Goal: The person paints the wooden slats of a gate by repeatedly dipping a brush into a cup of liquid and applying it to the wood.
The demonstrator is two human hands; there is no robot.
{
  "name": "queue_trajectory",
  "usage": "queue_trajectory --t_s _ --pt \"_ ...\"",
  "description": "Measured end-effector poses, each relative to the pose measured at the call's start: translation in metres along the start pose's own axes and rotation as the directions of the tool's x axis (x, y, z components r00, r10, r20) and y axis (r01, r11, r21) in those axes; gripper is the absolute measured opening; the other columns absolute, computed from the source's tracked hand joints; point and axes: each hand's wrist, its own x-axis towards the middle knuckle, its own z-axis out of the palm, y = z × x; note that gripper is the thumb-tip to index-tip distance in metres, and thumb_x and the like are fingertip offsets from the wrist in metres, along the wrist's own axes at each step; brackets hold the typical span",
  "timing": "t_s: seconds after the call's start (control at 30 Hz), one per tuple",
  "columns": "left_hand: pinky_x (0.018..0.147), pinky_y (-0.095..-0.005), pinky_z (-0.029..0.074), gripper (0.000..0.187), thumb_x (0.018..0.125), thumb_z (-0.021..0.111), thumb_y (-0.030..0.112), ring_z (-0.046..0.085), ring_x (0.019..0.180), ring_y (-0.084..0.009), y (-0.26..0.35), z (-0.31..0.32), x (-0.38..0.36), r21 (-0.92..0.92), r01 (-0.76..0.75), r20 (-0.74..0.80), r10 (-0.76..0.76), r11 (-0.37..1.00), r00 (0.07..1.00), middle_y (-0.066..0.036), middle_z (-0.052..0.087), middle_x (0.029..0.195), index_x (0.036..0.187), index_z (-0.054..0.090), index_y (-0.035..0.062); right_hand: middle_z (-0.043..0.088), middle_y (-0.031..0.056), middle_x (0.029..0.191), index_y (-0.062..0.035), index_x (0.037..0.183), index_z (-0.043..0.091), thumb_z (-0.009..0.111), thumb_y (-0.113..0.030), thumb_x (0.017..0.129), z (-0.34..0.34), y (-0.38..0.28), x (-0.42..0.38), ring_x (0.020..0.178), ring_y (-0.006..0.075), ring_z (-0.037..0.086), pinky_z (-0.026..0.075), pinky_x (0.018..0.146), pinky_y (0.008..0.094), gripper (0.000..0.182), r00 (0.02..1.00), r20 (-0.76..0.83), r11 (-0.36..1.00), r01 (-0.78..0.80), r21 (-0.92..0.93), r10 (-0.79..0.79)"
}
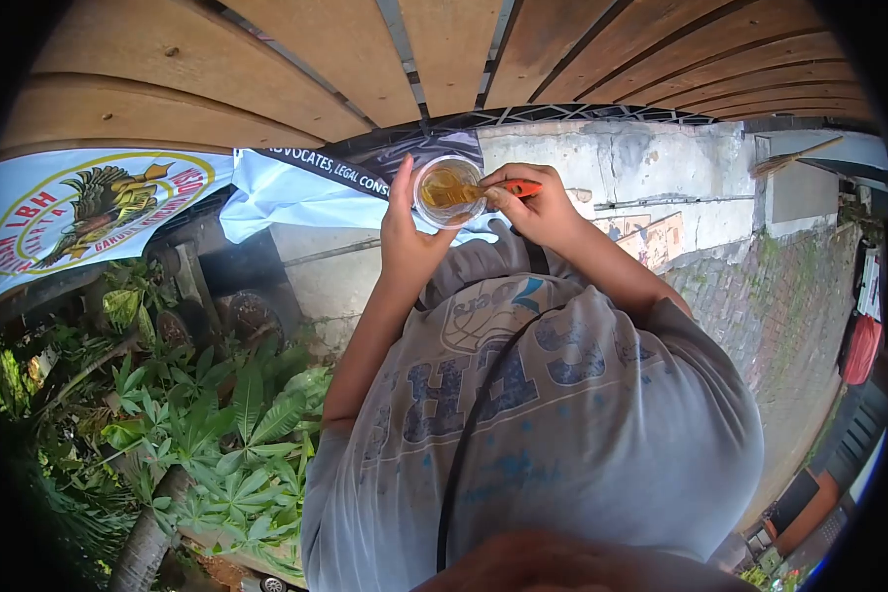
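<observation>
My left hand point(411, 219) is wrapped round a clear plastic cup point(427, 213), its thumb and fingers on opposite sides. Inside lies a shallow amber-brown liquid point(444, 187). With bent fingers my right hand point(541, 205) grips a paintbrush point(521, 186) by its orange-red handle. The brush leans over the cup's rim, and its bristle end reaches down into the liquid. Both hands are close together in front of my grey printed shirt point(553, 395), just short of the wooden slats point(444, 49).
Brown slats span the top of the view, with narrow gaps between them. Beneath hangs a white printed banner point(118, 212). Green plants point(237, 424) grow at the lower left. A pale wall point(622, 158) and mossy paving point(779, 326) lie to the right, with a broom point(794, 158) farther off.
</observation>
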Motion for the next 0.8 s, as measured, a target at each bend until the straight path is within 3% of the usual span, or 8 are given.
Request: queue_trajectory --t_s 0.07,0.13,0.33,0.4,0.53,0.6,0.67,0.8 --pt "0.110 -0.0427 0.050 0.111 0.078 0.092 0.005 0.063 0.131 -0.0317 -0.004 -0.011 -0.007 -0.012 -0.021 0.012 0.021 1.000 1.000 -0.024 0.061 0.143 0.163 0.020 0.0000 0.076 0.0122 0.082 0.0035 0.104 0.074 0.072 -0.015 0.100 0.015 -0.012 -0.009 0.077 0.0150 0.073 0.056 0.070 0.0294 0.019 0.999 -0.042 0.999 0.003 -0.049 -0.005" --pt "0.110 -0.0428 0.050 0.111 0.078 0.092 0.006 0.063 0.131 -0.0322 -0.004 -0.021 -0.009 -0.020 -0.050 0.034 0.051 0.999 0.998 -0.024 0.061 0.143 0.162 0.021 -0.0003 0.075 0.0124 0.082 0.0028 0.104 0.074 0.073 -0.017 0.099 0.027 -0.018 -0.018 0.076 0.0161 0.073 0.056 0.069 0.0317 0.020 0.981 -0.148 0.986 -0.102 0.128 0.121" --pt "0.108 -0.0429 0.052 0.104 0.078 0.092 0.009 0.066 0.128 -0.0351 -0.006 -0.030 -0.013 0.031 -0.083 0.163 0.077 0.996 0.984 -0.022 0.064 0.140 0.161 0.030 0.0011 0.075 0.0112 0.084 0.0049 0.104 0.073 0.068 -0.015 0.103 0.040 -0.042 -0.040 0.079 0.0134 0.070 0.056 0.074 0.0279 0.020 0.968 -0.153 0.977 -0.208 -0.034 0.201" --pt "0.107 -0.0432 0.052 0.105 0.077 0.092 0.010 0.066 0.128 -0.0356 -0.009 -0.027 -0.009 -0.029 -0.127 0.166 0.130 0.991 0.978 -0.023 0.065 0.139 0.161 0.030 0.0020 0.076 0.0107 0.091 0.0044 0.107 0.073 0.066 -0.015 0.105 0.040 -0.039 -0.053 0.082 0.0142 0.070 0.056 0.076 0.0286 0.021 0.945 -0.279 0.980 -0.133 0.147 0.170" --pt "0.106 -0.0435 0.053 0.105 0.077 0.092 0.011 0.066 0.127 -0.0360 -0.010 -0.014 0.007 -0.096 -0.096 0.170 0.111 0.991 0.979 -0.023 0.065 0.138 0.161 0.031 0.0020 0.075 0.0097 0.097 0.0037 0.114 0.070 0.063 -0.015 0.107 0.020 -0.032 -0.060 0.086 0.0142 0.070 0.055 0.079 0.0286 0.021 0.927 -0.353 0.988 -0.084 0.129 0.125" --pt "0.110 -0.0416 0.050 0.108 0.078 0.091 0.004 0.063 0.132 -0.0327 -0.010 -0.005 0.017 -0.068 -0.047 0.228 0.062 0.997 0.972 -0.026 0.061 0.143 0.163 0.024 0.0023 0.074 0.0105 0.096 0.0035 0.115 0.069 0.064 -0.016 0.106 0.002 -0.031 -0.054 0.087 0.0173 0.070 0.055 0.079 0.0311 0.022 0.947 -0.297 0.992 -0.105 0.070 0.121" --pt "0.111 -0.0420 0.050 0.108 0.079 0.091 0.003 0.063 0.132 -0.0326 -0.006 0.005 0.028 -0.051 -0.029 0.217 0.040 0.998 0.975 -0.026 0.061 0.143 0.163 0.024 0.0024 0.072 0.0121 0.097 0.0017 0.117 0.070 0.067 -0.016 0.103 -0.014 -0.034 -0.045 0.088 0.0224 0.070 0.055 0.081 0.0342 0.022 0.974 -0.225 0.996 0.021 -0.092 -0.041" --pt "0.111 -0.0428 0.050 0.108 0.079 0.091 0.004 0.063 0.132 -0.0323 -0.003 0.025 0.049 -0.044 -0.036 0.190 0.044 0.998 0.981 -0.026 0.061 0.143 0.163 0.023 0.0024 0.071 0.0142 0.097 -0.0003 0.114 0.071 0.068 -0.015 0.100 -0.045 -0.043 -0.030 0.089 0.0277 0.070 0.054 0.082 0.0367 0.021 0.979 -0.193 0.996 -0.070 -0.050 0.059"
